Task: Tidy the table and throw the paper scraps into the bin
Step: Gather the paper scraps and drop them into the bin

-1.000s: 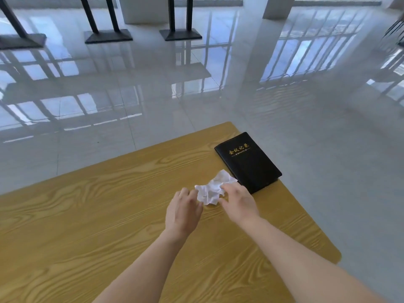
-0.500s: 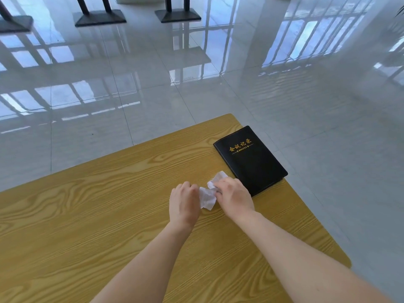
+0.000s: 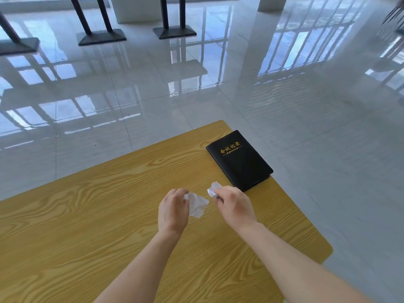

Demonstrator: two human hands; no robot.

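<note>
— Paper scraps: where were they?
— One scrap was in the left hand, fingers curled on it; another pinched by the right hand, above the desk.

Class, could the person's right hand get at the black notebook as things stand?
Probably yes: the right hand is just short of the black notebook, with bare table between, though it already holds a paper scrap.

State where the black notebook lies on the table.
The black notebook lies flat at the table's far right corner, just beyond the right hand.
</note>
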